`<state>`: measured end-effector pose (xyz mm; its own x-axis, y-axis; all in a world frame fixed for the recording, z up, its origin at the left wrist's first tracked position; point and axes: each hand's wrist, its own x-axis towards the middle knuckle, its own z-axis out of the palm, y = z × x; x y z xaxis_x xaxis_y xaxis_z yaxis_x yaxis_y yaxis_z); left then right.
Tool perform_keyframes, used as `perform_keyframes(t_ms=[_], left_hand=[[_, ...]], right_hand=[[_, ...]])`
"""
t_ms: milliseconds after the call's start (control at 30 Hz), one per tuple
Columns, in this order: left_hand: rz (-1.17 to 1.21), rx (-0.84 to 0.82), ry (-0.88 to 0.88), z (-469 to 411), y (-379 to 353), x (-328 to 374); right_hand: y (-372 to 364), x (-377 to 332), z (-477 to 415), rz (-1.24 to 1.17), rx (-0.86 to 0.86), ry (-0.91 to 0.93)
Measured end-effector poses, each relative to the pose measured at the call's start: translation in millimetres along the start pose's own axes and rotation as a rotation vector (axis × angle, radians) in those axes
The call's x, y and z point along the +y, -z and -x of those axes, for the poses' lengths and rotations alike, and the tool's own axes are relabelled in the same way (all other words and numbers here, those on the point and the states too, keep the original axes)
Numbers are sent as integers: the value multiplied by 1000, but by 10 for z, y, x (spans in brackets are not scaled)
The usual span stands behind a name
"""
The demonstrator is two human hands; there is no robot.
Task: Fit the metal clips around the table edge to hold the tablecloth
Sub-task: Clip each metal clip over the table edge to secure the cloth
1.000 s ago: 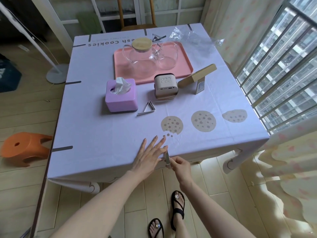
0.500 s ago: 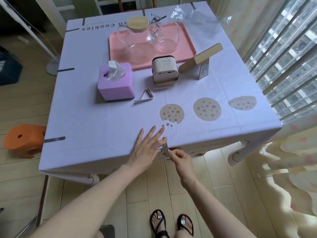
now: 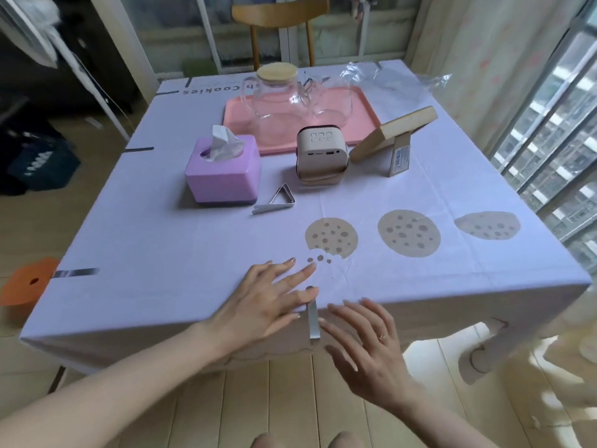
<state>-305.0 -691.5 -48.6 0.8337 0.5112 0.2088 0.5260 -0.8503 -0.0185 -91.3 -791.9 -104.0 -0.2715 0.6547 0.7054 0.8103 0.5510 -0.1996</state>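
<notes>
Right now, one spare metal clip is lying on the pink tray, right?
Not quite. The spare metal clip lies on the tablecloth, beside the purple tissue box, not on the pink tray. The head view shows it.

Soft daylight was admitted through the barred window (image 3: 555, 130) on the right. The tablecloth (image 3: 161, 240) was evenly lit, and only a faint shadow was cast leftward by the tissue box (image 3: 223, 176). The curtain (image 3: 549, 367) at the lower right was washed out and blurred. Straight lines were bowed near the frame edges, and the right hand (image 3: 371, 347) was slightly smeared.
</notes>
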Motion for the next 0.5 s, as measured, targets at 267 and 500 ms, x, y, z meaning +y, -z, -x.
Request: perform_keyframes(t_ms=[267, 500], left_hand=[[11, 43, -38, 24, -64, -29], [13, 87, -30, 25, -95, -41]], right_hand=[[-381, 309, -206, -6, 297, 436], [-490, 374, -248, 13, 440, 538]])
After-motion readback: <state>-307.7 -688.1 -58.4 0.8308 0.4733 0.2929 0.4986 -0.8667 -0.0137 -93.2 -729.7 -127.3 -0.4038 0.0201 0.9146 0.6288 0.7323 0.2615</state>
